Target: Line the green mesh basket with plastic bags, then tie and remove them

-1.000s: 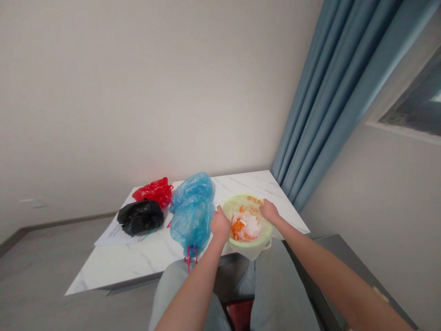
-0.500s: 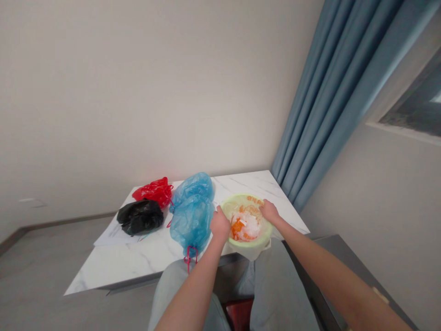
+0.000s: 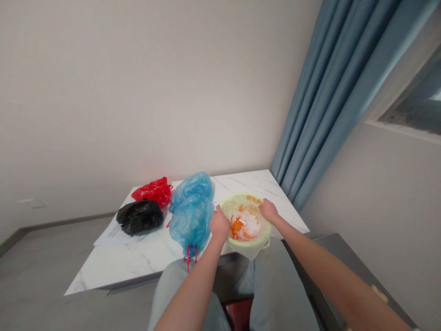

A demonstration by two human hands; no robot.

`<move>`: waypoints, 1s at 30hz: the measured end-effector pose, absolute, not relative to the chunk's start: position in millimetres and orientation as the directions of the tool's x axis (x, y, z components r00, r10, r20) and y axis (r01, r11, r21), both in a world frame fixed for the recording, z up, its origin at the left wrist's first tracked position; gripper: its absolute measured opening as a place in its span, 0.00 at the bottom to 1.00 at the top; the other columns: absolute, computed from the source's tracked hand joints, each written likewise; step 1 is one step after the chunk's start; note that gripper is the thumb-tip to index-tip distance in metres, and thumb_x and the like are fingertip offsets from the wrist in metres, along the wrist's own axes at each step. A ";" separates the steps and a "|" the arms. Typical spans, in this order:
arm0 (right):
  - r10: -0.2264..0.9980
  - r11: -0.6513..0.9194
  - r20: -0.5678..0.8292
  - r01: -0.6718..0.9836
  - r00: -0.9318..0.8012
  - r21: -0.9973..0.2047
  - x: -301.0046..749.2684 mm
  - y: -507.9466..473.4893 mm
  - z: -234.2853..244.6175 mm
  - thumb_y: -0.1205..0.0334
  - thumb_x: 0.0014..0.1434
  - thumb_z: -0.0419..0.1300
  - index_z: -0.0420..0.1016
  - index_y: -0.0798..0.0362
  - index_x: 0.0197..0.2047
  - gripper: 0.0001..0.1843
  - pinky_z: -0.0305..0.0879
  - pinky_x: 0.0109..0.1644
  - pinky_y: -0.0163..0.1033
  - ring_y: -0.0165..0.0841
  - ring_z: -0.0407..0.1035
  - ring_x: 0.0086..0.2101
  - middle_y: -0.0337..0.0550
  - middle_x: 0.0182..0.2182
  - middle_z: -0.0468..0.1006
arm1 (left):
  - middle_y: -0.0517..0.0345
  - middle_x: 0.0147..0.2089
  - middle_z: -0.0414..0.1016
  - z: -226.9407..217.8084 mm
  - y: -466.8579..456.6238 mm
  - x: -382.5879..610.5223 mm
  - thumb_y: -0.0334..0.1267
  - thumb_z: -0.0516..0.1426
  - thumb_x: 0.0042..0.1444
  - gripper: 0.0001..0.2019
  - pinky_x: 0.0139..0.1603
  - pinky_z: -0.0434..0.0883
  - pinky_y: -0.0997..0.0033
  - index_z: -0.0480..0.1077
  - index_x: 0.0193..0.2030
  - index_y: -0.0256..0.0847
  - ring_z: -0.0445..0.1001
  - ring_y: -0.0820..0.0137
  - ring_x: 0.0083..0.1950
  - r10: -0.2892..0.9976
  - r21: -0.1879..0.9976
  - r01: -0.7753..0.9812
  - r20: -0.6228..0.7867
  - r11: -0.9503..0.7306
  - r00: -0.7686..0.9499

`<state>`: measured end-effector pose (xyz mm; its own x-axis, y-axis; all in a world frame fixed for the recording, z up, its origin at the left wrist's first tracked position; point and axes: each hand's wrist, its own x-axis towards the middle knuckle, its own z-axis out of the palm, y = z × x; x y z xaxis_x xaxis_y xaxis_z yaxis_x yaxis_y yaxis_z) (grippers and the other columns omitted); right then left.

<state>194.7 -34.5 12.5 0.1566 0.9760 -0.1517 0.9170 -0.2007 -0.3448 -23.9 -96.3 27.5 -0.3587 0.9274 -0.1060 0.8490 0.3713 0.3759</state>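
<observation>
A pale yellow-green trash bin (image 3: 237,242) is at the table's front edge, lined with a thin bag printed in orange letters. White crumpled tissue (image 3: 252,226) and orange scraps (image 3: 236,227) lie inside it. My left hand (image 3: 219,223) is closed around the left side of the rim. On the far right of the rim, my right hand (image 3: 269,210) grips the bin and its liner. The bin's lower part is hidden from this angle.
Left of the bin lie two filled blue plastic bags (image 3: 193,220) with red drawstrings. A black bag (image 3: 140,217) and a red bag (image 3: 153,191) sit farther left on the white marbled table (image 3: 138,259), with paper beneath. A blue curtain (image 3: 310,105) hangs at right.
</observation>
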 end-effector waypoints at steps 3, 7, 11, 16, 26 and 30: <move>0.975 -0.202 -0.156 0.918 0.157 -0.342 194.9 -34.2 12.3 0.61 0.63 0.55 0.71 0.57 0.51 0.15 0.63 0.46 0.35 0.40 0.73 0.49 0.55 0.48 0.79 | 0.42 0.50 0.75 25.9 -96.1 -24.4 0.32 0.49 0.62 0.20 0.40 0.70 0.70 0.59 0.61 0.39 0.78 0.61 0.47 0.929 0.382 0.849 -0.095 0.366 -0.358; 0.974 -0.204 -0.160 0.918 0.158 -0.339 194.8 -34.5 13.0 0.61 0.63 0.55 0.72 0.58 0.51 0.15 0.63 0.47 0.35 0.40 0.72 0.50 0.56 0.48 0.79 | 0.42 0.50 0.75 26.0 -96.3 -24.7 0.31 0.49 0.62 0.20 0.40 0.70 0.68 0.60 0.61 0.38 0.78 0.60 0.47 0.928 0.386 0.845 -0.100 0.369 -0.360; 0.974 -0.206 -0.160 0.918 0.159 -0.338 194.8 -34.8 13.5 0.61 0.63 0.55 0.72 0.58 0.51 0.16 0.63 0.47 0.35 0.40 0.73 0.50 0.56 0.48 0.79 | 0.42 0.51 0.75 25.2 -96.1 -25.2 0.30 0.49 0.61 0.20 0.42 0.70 0.68 0.59 0.61 0.38 0.78 0.60 0.48 0.927 0.397 0.840 -0.102 0.370 -0.360; 0.969 -0.225 -0.172 0.916 0.176 -0.332 195.1 -34.0 12.3 0.59 0.63 0.55 0.75 0.60 0.48 0.16 0.64 0.46 0.37 0.42 0.73 0.49 0.58 0.47 0.79 | 0.42 0.50 0.75 21.3 -95.5 -25.9 0.30 0.49 0.61 0.20 0.41 0.70 0.69 0.59 0.60 0.37 0.78 0.61 0.47 0.928 0.396 0.842 -0.092 0.366 -0.360; 0.964 -0.245 -0.188 0.905 0.189 -0.347 194.9 -34.4 12.7 0.59 0.63 0.55 0.75 0.60 0.49 0.16 0.65 0.46 0.36 0.42 0.73 0.49 0.58 0.47 0.79 | 0.43 0.49 0.76 19.5 -95.2 -26.7 0.33 0.48 0.62 0.19 0.41 0.70 0.69 0.60 0.60 0.38 0.78 0.61 0.48 0.929 0.394 0.845 -0.083 0.362 -0.360; 0.961 -0.257 -0.191 0.895 0.198 -0.364 194.4 -35.5 14.4 0.59 0.62 0.56 0.75 0.60 0.49 0.17 0.65 0.46 0.36 0.43 0.73 0.50 0.59 0.48 0.79 | 0.42 0.49 0.75 16.2 -94.8 -27.3 0.33 0.48 0.62 0.19 0.40 0.70 0.68 0.60 0.60 0.38 0.78 0.60 0.47 0.934 0.402 0.847 -0.067 0.348 -0.352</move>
